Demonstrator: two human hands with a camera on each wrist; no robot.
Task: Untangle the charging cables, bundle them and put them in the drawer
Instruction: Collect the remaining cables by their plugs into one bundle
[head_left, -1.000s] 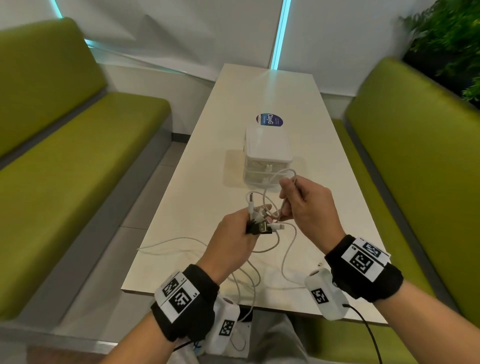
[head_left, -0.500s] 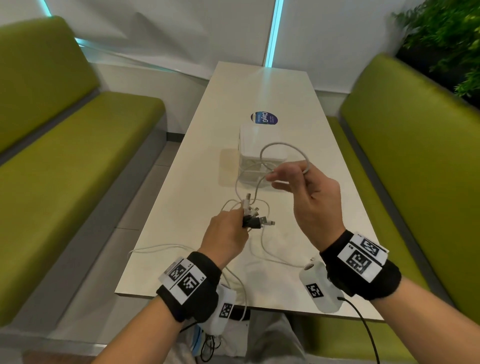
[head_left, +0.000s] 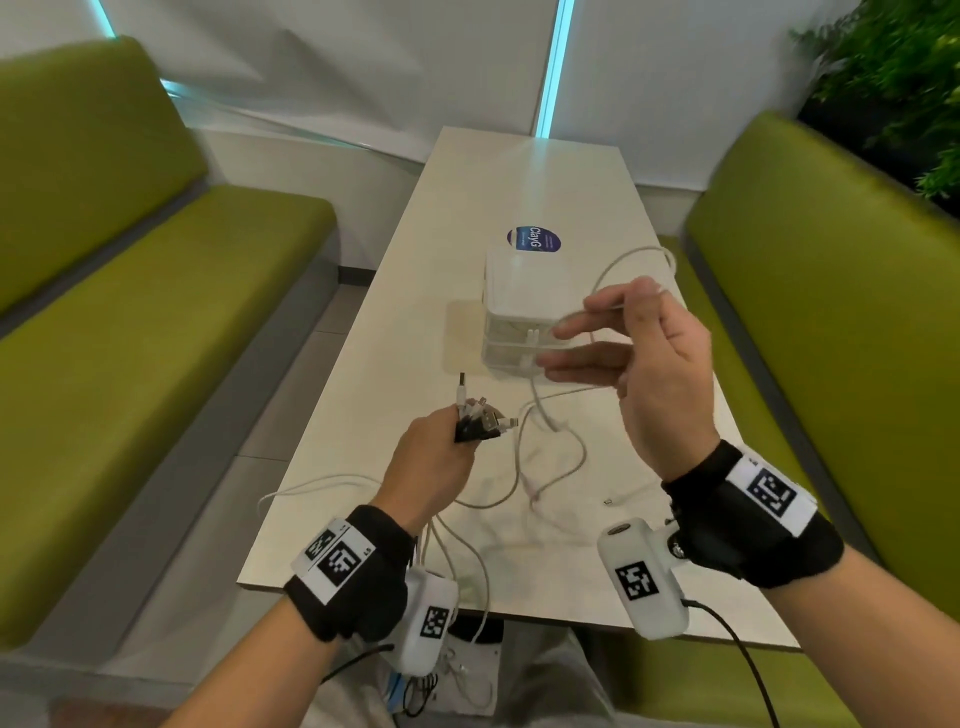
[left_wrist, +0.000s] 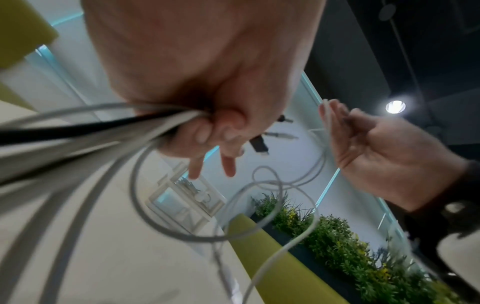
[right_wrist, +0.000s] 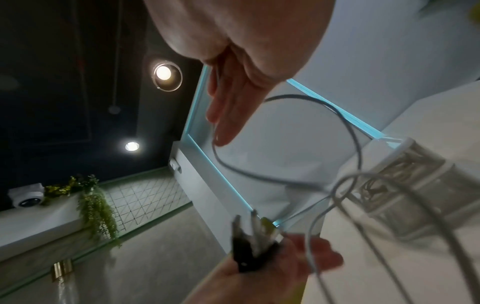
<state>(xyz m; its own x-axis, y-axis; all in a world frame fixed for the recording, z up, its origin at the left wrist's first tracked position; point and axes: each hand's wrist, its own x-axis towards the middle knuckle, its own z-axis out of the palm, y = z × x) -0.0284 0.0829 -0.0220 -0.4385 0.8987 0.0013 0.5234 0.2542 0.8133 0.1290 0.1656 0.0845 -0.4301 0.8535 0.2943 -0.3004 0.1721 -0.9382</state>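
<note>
Gripping plug ends (head_left: 480, 421), left hand (head_left: 431, 467); right hand (head_left: 644, 364) fingers (head_left: 576, 327) outstretched, touching cable (head_left: 628, 257).

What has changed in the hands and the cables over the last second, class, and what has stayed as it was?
The right hand has pulled up and away from the left, drawing a white cable into a wide loop, and its fingers have straightened out. The left hand keeps gripping the bunched plug ends. The drawer box has not moved.

Looked like a café or office lounge booth: long white table (head_left: 519, 208) flanked by green benches (head_left: 130, 312), planter greenery (head_left: 893, 78) behind the right one, cyan light strips (head_left: 558, 62) on the wall beyond, dark ceiling with spotlights (right_wrist: 163, 74).
</note>
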